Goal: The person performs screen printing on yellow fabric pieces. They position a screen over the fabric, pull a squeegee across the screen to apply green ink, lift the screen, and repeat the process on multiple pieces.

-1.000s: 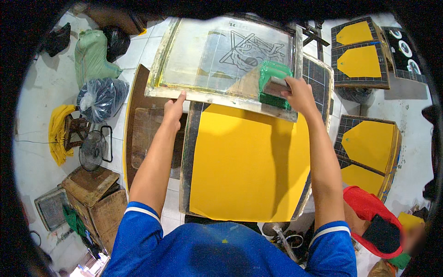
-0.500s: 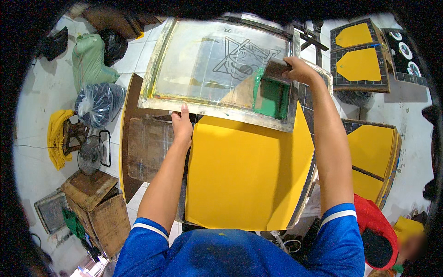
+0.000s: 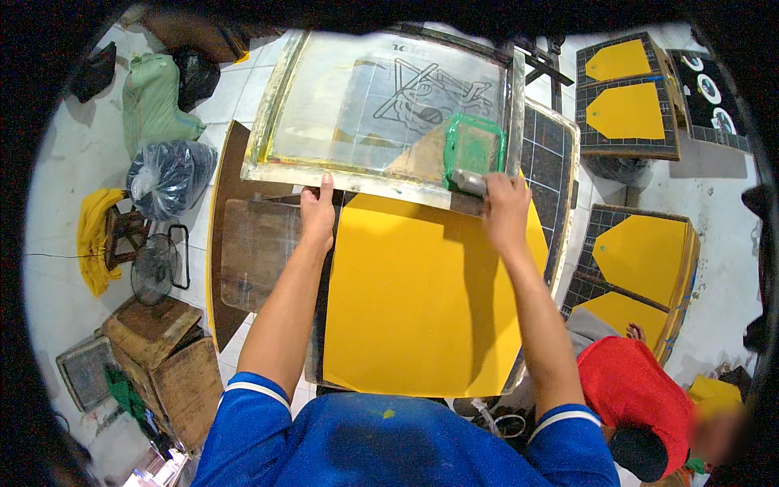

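A screen-printing frame [image 3: 377, 187] with a pale mesh and a dark line drawing lies over the far end of a yellow cut fabric piece [image 3: 422, 300]. My left hand [image 3: 317, 209] grips the frame's near edge, thumb on top and fingers underneath. In my right hand [image 3: 507, 209], a squeegee [image 3: 468, 183] rests on the mesh by the near right corner, its handle partly covered by my fingers. Green ink [image 3: 449, 154] forms a thick rim around a paler, scraped rectangle just beyond the squeegee.
Boards with yellow fabric pieces [image 3: 641, 252] stand at the right, with more [image 3: 625, 112] farther back. A person in a red top [image 3: 637, 381] leans in at the lower right. On the left are a wooden box [image 3: 182, 390], a fan [image 3: 154, 268] and stuffed bags [image 3: 172, 180].
My right hand has pulled the squeegee toward me through the green ink, leaving a paler rectangle behind it. My left hand keeps its hold. The person in red has moved farther into view.
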Demonstrator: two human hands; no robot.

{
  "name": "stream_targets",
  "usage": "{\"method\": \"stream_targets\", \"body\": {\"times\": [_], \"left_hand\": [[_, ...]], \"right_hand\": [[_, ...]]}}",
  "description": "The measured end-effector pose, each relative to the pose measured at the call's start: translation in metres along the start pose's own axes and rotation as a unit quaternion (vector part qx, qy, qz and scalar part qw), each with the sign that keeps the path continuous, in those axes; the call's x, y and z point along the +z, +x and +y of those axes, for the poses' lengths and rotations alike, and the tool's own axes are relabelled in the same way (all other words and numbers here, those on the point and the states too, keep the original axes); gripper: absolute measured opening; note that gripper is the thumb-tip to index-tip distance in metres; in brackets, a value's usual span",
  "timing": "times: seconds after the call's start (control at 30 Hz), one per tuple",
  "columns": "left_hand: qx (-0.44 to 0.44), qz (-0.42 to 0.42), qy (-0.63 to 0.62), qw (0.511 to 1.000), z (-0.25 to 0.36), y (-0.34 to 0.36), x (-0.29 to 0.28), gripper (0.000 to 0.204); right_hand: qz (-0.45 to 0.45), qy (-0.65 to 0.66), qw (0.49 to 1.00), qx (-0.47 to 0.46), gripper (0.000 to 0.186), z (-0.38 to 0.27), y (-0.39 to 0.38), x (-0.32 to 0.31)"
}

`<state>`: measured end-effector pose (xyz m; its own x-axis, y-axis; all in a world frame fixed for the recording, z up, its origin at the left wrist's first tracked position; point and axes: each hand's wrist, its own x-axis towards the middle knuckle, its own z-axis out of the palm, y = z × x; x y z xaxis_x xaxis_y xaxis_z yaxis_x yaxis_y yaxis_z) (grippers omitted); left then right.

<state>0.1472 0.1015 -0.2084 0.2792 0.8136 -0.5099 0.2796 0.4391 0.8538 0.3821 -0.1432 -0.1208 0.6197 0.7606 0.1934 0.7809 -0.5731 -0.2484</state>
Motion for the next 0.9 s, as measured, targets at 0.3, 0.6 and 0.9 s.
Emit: {"method": "stream_targets", "body": {"times": [0.3,0.6,0.9], "left_hand": [[0.082,-0.001,-0.099,0.992,-0.007,-0.006,0.003,0.049],[0.106,0.019,-0.079,0.991,-0.003,-0.009,0.006,0.049],[0.019,0.013,-0.094,0.995,0.003,-0.017,-0.006,0.051]], "right_hand": [[-0.16,0.021,0.987,0.0,0.034,0.034,0.033,-0.024],[-0.187,0.003,0.982,0.017,0.039,0.073,0.155,0.009],[-0.022,-0.009,1.0,-0.007,0.044,0.004,-0.045,0.003]]}}
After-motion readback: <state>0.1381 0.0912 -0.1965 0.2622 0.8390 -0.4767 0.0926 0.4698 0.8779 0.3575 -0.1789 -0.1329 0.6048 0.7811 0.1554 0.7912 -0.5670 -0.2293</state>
